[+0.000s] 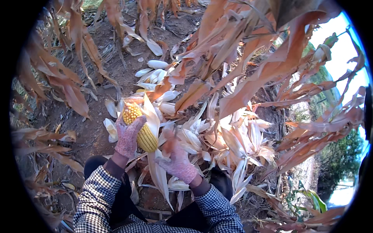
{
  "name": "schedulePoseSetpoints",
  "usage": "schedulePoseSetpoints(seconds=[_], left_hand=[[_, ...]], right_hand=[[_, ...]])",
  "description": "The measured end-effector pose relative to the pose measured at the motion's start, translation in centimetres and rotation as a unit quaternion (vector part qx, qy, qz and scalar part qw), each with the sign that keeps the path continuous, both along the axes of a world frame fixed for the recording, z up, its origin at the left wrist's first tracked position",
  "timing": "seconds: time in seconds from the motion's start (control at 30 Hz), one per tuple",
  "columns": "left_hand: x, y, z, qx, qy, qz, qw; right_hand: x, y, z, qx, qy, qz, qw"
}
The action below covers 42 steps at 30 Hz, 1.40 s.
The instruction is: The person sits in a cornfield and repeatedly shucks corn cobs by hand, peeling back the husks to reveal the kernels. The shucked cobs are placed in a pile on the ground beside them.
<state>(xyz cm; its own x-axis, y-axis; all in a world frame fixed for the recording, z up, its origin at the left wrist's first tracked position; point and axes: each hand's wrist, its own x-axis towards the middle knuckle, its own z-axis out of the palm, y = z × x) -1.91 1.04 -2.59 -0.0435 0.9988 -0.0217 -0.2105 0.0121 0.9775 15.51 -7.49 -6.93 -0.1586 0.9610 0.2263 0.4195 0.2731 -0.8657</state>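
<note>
My left hand (130, 134), in a patterned pink work glove, grips a yellow ear of corn (147, 138) whose kernels are bared. Pale husk leaves (158, 174) hang from the ear on its right side and below it. To the right of the ear is my right hand (177, 163), gloved alike, with its thumb apart from the fingers. Its fingertips are blurred against a brownish thing, so whether it holds anything cannot be told. Loose pale husks (233, 139) lie heaped beyond and to the right of it.
More ears in white husks (157, 72) lie on the brown soil ahead. Dry corn stalks and leaves (262, 70) arch over the right side, and others (64, 78) stand at the left. My dark-clad knees flank the husks. A green bush (339, 160) shows far right.
</note>
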Motion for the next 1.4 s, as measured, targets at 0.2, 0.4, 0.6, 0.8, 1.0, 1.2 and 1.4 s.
schedulePoseSetpoints(seconds=[0.2,0.4,0.6,0.8,1.0,1.2,1.4], left_hand=[[0.2,-1.0,0.1,-0.073,-0.111,-0.025,0.991],[0.1,-1.2,1.1,-0.064,-0.110,-0.026,0.992],[2.1,-4.7,-1.8,-0.143,-0.106,-0.147,0.973],[1.8,-4.8,-3.2,-0.145,-0.078,-0.238,0.957],[1.1,-3.8,-0.3,-0.171,-0.056,-0.279,0.943],[2.4,-2.1,-1.5,-0.198,-0.129,-0.294,0.926],[1.6,-0.7,-1.4,-0.081,0.216,-0.206,0.951]], right_hand=[[-1.7,0.7,-4.7,-0.162,-0.014,0.101,0.982],[-4.1,0.1,-6.8,-0.259,0.281,0.115,0.917],[-7.6,-3.1,-7.1,-0.226,0.333,-0.079,0.912],[-7.2,-3.0,-9.1,-0.177,0.230,-0.104,0.951],[-6.6,-3.0,-6.9,-0.188,0.222,-0.095,0.952],[-4.3,-3.0,-3.9,-0.238,0.221,-0.050,0.945],[3.3,-0.3,-5.0,-0.269,0.154,0.094,0.946]])
